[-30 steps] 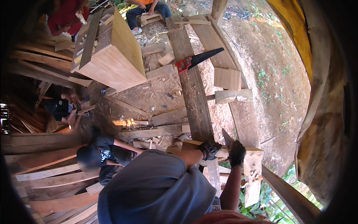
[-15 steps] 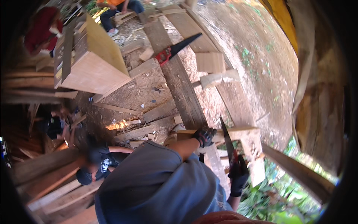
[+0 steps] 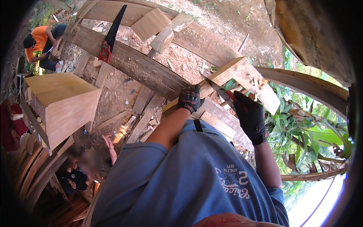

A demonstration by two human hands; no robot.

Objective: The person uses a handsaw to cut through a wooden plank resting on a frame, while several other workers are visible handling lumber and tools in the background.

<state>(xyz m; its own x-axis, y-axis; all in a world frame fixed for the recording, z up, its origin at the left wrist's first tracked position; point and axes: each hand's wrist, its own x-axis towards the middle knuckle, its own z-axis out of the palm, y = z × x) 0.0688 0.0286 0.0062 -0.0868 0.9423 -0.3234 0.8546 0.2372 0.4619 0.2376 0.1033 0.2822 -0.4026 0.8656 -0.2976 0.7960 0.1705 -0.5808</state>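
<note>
In black gloves, both my hands are at a light timber piece that lies across a plank. My left hand is closed over the near-left part of this timber, its fingers wrapped round the edge. A handsaw with a dark blade and red handle is in my right hand, which grips it from the right. The blade's tip reaches the timber between my two hands. Whether its teeth have entered the wood, I cannot tell. To the right, the timber has a broad end with notches.
A second handsaw rests on the long dark plank. Wood blocks lie beyond it. A wooden cabinet stands left. One person in orange sits far left; others are lower left. Green plants grow at right.
My view has swung round, so the planks and cabinet appear turned. My right hand stays on the handsaw, whose blade now slants leftward to the timber. My left hand still grips the timber.
</note>
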